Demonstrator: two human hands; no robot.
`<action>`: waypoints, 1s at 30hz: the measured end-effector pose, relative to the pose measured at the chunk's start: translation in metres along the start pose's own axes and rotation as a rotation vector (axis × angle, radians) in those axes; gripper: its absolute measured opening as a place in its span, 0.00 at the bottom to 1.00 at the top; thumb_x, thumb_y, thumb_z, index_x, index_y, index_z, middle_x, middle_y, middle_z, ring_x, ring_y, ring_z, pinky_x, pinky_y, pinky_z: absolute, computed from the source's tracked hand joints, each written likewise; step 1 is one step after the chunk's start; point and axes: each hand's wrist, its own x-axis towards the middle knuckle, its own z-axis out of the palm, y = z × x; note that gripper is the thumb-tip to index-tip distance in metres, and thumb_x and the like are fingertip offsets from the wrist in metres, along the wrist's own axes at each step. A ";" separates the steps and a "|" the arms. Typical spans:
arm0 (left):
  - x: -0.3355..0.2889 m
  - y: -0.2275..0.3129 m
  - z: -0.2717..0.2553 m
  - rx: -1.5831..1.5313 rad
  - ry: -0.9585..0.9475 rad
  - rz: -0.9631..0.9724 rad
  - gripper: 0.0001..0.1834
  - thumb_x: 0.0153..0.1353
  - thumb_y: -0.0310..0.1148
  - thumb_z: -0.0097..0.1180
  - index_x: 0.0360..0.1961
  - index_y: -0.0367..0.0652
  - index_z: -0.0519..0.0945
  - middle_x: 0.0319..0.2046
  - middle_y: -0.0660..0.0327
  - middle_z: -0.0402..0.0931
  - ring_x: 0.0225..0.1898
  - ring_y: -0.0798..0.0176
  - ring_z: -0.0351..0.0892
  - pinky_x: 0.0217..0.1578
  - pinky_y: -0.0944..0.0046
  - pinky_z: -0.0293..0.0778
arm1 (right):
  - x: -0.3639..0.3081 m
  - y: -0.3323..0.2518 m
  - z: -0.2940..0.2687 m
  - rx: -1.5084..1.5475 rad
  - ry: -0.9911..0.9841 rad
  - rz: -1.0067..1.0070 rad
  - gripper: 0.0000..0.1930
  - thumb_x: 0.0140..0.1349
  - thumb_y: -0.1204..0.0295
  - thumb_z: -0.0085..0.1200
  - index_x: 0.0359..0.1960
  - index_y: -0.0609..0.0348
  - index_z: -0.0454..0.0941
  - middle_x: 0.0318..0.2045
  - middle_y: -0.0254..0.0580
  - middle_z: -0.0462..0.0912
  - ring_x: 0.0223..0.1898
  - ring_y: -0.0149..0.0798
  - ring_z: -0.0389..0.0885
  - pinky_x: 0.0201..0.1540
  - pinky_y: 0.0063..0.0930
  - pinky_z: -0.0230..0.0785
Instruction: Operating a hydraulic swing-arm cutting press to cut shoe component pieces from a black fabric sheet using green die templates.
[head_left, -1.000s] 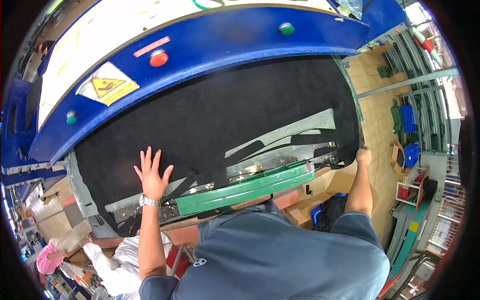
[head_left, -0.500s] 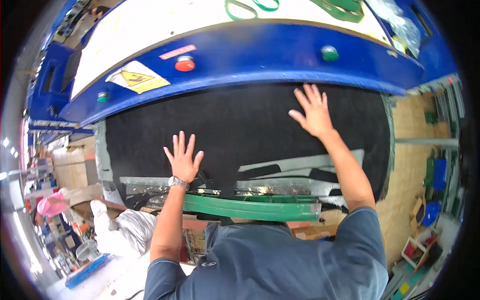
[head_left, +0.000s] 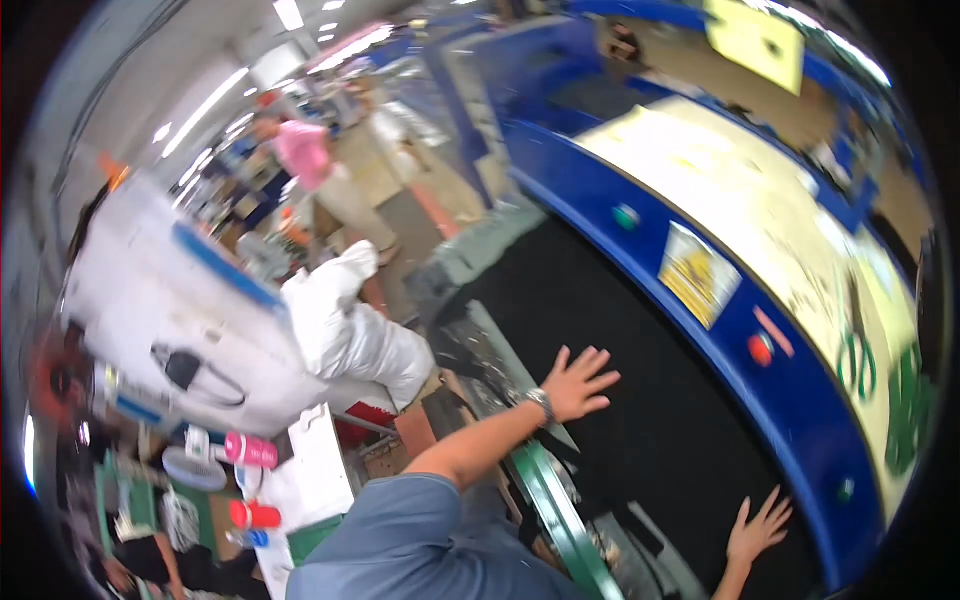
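Both of my hands rest on a wide black sheet (head_left: 640, 400) that covers the bed of a blue machine. My left hand (head_left: 580, 385) lies with fingers spread near the sheet's front edge, a metal watch (head_left: 541, 403) on its wrist. Farther along the sheet, close to the blue beam (head_left: 660, 270), my right hand (head_left: 758, 535) is open too, fingers apart. Neither hand holds anything. A green rail (head_left: 560, 515) runs along the front of the bed, close to my body. Grey strips (head_left: 655, 540) show by the sheet's front edge.
The beam bears a red button (head_left: 761, 348), a green button (head_left: 626, 217) and a yellow warning label (head_left: 699, 274). Scissors with green handles (head_left: 856, 365) lie on the pale top. White cloth (head_left: 350, 320) is bundled at my left. A person in pink (head_left: 303, 155) stands beyond.
The view has swung sharply to the left, bringing the workshop and the white table into sight. Both hands stay spread on the black sheet.
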 end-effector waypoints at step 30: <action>-0.036 -0.333 -0.038 -0.222 0.145 -0.361 0.38 0.74 0.66 0.44 0.79 0.63 0.70 0.85 0.55 0.49 0.86 0.47 0.38 0.76 0.18 0.26 | -0.039 -0.638 -0.161 0.186 -0.167 -0.532 0.51 0.71 0.37 0.52 0.86 0.52 0.46 0.85 0.61 0.34 0.84 0.70 0.28 0.75 0.86 0.24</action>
